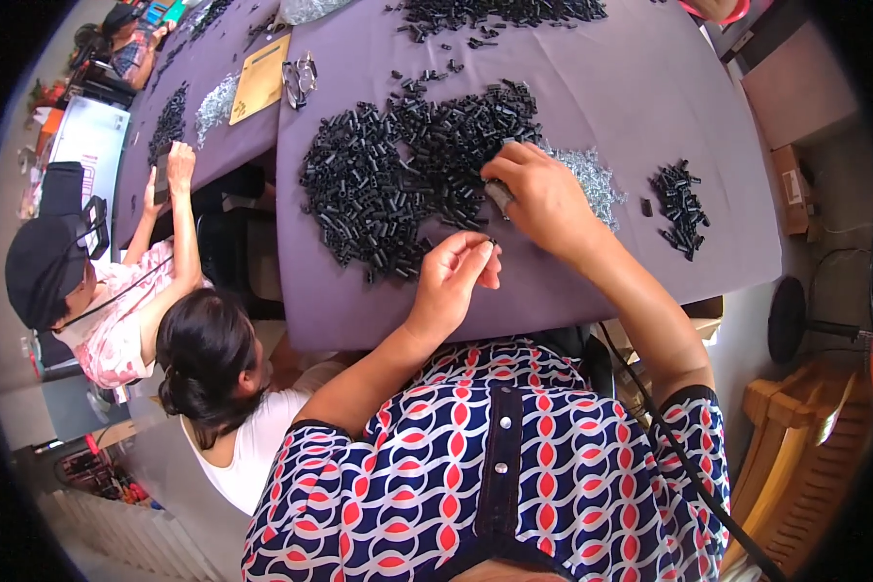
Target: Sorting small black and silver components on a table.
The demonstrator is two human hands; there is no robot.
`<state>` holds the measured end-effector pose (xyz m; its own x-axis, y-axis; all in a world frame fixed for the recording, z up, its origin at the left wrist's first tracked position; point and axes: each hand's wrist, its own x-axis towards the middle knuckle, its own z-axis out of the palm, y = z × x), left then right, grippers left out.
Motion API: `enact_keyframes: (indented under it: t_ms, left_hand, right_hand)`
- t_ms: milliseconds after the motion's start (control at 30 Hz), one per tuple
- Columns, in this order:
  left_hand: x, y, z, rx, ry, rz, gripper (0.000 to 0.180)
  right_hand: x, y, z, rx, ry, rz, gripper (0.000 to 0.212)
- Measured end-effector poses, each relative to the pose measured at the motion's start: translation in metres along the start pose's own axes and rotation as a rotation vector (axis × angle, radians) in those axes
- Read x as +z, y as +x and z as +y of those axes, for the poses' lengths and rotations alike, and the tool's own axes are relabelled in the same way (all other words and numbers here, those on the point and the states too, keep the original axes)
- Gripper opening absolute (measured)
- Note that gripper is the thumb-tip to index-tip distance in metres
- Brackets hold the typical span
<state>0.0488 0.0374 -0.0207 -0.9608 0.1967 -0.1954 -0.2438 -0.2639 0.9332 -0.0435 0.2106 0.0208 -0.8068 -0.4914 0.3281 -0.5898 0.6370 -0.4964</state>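
The left hand (454, 274) has its thumb and fingers pinched together on a small black piece (493, 242) near the table's front edge; too little shows to tell where its long axis points. The right hand (538, 191) curls beside the large black heap (359, 184), a grey thing (500, 196) at its fingers; whether gripped, I cannot tell. Beyond lie clear pieces (592, 179), then a smaller black pile (682, 209) on the purple cloth (543, 301).

On the purple-grey cloth-covered table (335, 308), the near left corner is left free; beyond, passage is blocked by heaped black tubular pieces (359, 189).
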Motion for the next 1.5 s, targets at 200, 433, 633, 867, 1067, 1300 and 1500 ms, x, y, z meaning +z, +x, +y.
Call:
enact_keyframes:
  t_ms: [200,433,633,867,1067,1300,1500]
  left_hand:
    - [-0.014,0.006,0.011,0.024,0.016,0.046,0.018]
    - [-0.019,0.003,0.011,0.022,-0.044,0.062,0.017]
    - [-0.021,-0.003,0.008,0.044,-0.087,0.067,0.015]
    - [-0.027,-0.004,-0.001,0.090,-0.070,0.038,0.019]
    - [-0.028,-0.004,-0.001,0.108,-0.055,0.040,0.019]
    - [-0.023,-0.002,0.005,0.096,-0.062,0.050,0.017]
    - [-0.024,-0.002,0.004,0.101,-0.074,0.037,0.017]
  right_hand:
    - [0.025,0.018,-0.001,-0.010,-0.165,-0.070,0.030]
    - [0.008,-0.027,-0.013,-0.222,-0.049,-0.049,0.032]
    - [-0.013,-0.067,-0.010,-0.053,0.016,-0.004,0.040]
    - [-0.010,-0.058,-0.007,0.025,0.005,0.071,0.037]
    - [-0.003,-0.008,-0.006,-0.068,-0.060,0.080,0.023]
    - [0.019,0.031,0.000,0.013,-0.254,-0.111,0.009]
    - [0.028,0.039,-0.006,0.019,-0.357,-0.199,0.007]
